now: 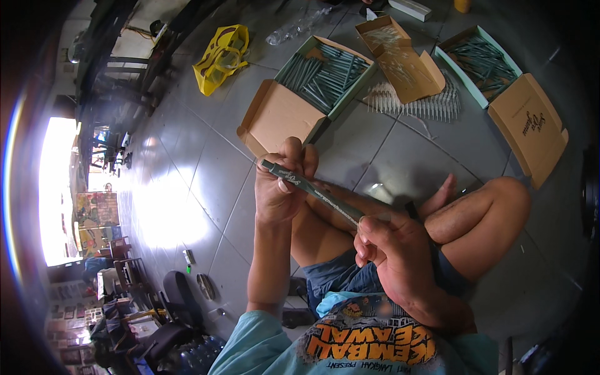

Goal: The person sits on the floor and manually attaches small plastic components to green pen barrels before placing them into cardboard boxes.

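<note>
A slim grey-green pen (324, 199) with pale printing lies slantwise between my two hands above my lap. My left hand (278, 195) is closed around its upper left end, thumb along the barrel. My right hand (397, 250) pinches the lower right end between thumb and fingers, hiding that tip. Beyond my hands on the floor, an open cardboard box (289, 114) holds many similar pens (334, 72). Farther right, a second open box (528, 131) contains more pens (480, 59).
Between the boxes, a smaller brown box (422, 87) holds thin clear pieces, beside a row of narrow pale pieces (447, 105) on the grey tiles. A yellow bag (219, 59) and clear plastic (297, 26) lie at the far left. My crossed legs (475, 209) are close to the right hand.
</note>
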`<action>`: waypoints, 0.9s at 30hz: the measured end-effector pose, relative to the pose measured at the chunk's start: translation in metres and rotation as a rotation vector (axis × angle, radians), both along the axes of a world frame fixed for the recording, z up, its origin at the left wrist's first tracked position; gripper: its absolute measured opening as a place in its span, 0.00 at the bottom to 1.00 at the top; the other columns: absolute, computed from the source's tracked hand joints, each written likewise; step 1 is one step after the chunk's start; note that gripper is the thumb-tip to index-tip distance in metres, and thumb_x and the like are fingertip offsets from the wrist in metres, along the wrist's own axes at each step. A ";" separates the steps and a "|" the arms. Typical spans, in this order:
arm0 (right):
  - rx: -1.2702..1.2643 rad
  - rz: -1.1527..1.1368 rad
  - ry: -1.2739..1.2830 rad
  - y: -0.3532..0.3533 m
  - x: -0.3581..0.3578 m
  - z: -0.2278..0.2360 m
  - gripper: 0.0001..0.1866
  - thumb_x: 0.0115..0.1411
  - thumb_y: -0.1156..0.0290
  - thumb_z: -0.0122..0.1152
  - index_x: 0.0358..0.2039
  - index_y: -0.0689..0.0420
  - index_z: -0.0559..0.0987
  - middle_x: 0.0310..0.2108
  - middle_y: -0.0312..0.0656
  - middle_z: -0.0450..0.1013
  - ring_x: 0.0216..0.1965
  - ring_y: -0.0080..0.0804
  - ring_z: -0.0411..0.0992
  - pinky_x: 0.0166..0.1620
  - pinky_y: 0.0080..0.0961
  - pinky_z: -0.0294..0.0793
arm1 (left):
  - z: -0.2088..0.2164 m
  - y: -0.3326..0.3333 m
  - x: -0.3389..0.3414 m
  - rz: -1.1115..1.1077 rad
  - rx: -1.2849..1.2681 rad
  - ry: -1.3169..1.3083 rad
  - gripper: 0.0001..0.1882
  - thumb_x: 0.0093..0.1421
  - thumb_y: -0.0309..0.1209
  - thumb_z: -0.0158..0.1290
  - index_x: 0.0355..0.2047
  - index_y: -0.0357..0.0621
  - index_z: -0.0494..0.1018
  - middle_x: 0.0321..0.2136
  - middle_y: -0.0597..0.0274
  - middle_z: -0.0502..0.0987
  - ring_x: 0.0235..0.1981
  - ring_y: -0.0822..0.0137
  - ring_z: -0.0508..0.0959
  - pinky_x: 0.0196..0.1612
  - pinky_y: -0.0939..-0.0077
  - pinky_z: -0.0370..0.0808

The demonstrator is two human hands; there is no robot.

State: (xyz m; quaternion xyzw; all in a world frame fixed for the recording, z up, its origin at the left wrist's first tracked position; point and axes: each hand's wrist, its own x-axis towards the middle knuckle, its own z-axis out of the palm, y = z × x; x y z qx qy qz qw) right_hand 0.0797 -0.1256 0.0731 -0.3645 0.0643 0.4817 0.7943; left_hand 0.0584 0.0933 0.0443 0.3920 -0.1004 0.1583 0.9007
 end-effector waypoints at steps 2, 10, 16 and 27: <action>0.011 -0.032 -0.017 0.001 -0.001 0.003 0.10 0.62 0.68 0.59 0.29 0.61 0.76 0.22 0.36 0.68 0.24 0.22 0.68 0.28 0.20 0.69 | -0.003 0.003 0.002 -0.017 0.004 -0.024 0.13 0.51 0.29 0.66 0.39 0.45 0.80 0.28 0.65 0.66 0.34 0.64 0.70 0.36 0.66 0.86; -0.003 -0.004 0.005 -0.004 0.002 0.008 0.09 0.62 0.69 0.56 0.28 0.60 0.73 0.24 0.35 0.66 0.25 0.23 0.67 0.27 0.22 0.68 | -0.012 0.006 0.005 0.011 0.109 -0.059 0.04 0.59 0.32 0.58 0.35 0.51 0.79 0.27 0.68 0.63 0.31 0.71 0.66 0.34 0.70 0.86; -0.049 -0.006 0.045 -0.003 0.000 0.016 0.10 0.62 0.66 0.58 0.26 0.56 0.71 0.23 0.34 0.65 0.25 0.23 0.66 0.27 0.22 0.67 | -0.015 0.005 0.006 -0.015 0.108 -0.082 0.04 0.61 0.34 0.57 0.34 0.53 0.79 0.27 0.70 0.61 0.29 0.74 0.64 0.34 0.72 0.86; 0.006 0.013 0.042 -0.002 -0.003 0.010 0.10 0.63 0.64 0.58 0.28 0.55 0.72 0.24 0.32 0.64 0.25 0.22 0.66 0.26 0.20 0.67 | -0.017 0.000 0.007 0.002 0.061 -0.085 0.08 0.57 0.36 0.61 0.36 0.51 0.79 0.27 0.71 0.62 0.30 0.74 0.65 0.35 0.73 0.86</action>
